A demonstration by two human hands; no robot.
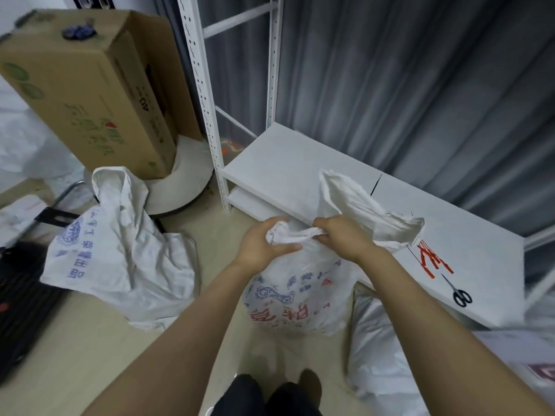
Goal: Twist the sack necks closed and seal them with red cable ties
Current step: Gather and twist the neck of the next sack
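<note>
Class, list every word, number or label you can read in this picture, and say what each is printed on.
"AD", or perhaps "40", turned sideways: on the side of the cardboard box.
Green characters on the cardboard box: too blurred to read.
Blue print on the slumped sack: creased, unreadable.
Red and blue print on the near sack: blurred, unreadable.
</note>
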